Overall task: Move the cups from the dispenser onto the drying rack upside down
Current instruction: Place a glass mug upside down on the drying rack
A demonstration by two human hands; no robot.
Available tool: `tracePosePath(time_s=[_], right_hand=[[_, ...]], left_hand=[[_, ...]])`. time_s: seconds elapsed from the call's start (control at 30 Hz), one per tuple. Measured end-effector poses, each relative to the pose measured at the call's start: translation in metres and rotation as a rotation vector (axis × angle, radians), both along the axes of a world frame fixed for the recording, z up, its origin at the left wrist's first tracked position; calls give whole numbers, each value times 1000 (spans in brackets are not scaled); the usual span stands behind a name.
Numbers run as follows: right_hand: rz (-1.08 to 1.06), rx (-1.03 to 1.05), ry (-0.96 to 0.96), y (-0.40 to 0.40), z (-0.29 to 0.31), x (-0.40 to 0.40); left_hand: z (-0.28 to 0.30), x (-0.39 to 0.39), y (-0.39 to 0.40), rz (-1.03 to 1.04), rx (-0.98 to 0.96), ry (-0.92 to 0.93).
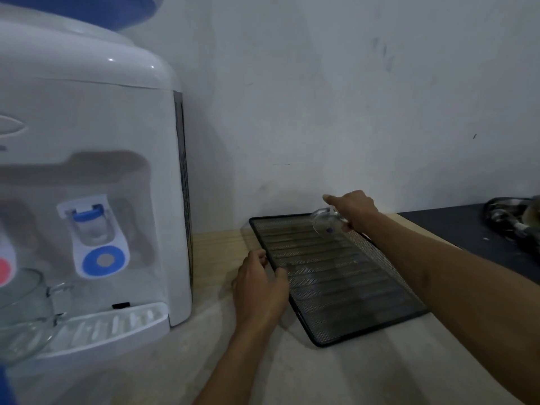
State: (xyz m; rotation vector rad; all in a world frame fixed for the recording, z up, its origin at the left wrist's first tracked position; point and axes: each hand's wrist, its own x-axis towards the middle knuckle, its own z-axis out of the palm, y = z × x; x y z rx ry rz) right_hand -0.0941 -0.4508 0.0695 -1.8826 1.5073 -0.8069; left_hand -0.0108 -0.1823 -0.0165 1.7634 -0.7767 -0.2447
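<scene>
Step in hand: placing. Right hand [355, 210] closed on a clear glass cup [325, 225], tilted, over the far corner of the black mesh drying rack [344, 290] (not yet set down). Left hand [260, 283] grips the rack's near-left rim, steadying it.

Next: finish inverting, lower rim-down just below the hand.

Count: cups 2, second cup [24, 301] on dispenser [96, 118] tray, far left of both hands; rack 1.

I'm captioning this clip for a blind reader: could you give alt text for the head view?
A right hand holds a clear glass cup over the far corner of a black mesh drying rack, while the left hand grips the rack's near-left edge. More glass cups sit on a white water dispenser.
</scene>
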Motion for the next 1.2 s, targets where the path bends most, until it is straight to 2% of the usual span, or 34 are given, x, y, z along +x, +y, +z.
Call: tracePosePath(time_s=[0.1, 0.23, 0.3, 0.37, 0.47, 0.6, 0.8, 1.2], right_hand=[[-32, -27, 84, 2, 1, 6], [-12, 33, 50, 5, 4, 15], [35, 113, -20, 9, 7, 18], [111, 147, 5, 9, 8, 17], [238, 98, 91, 11, 6, 11], [259, 10, 130, 13, -1, 6], [382, 100, 86, 7, -2, 9], [384, -21, 193, 7, -7, 8]], left_hand=[[-1, 1, -1, 1, 2, -10], [-2, 1, -2, 4, -1, 8], [-3, 1, -2, -3, -1, 14], [-3, 2, -2, -11, -1, 22], [-4, 2, -3, -8, -5, 17], [-3, 1, -4, -2, 4, 21], [-4, 2, -4, 4, -4, 29], [-6, 5, -7, 6, -15, 23]])
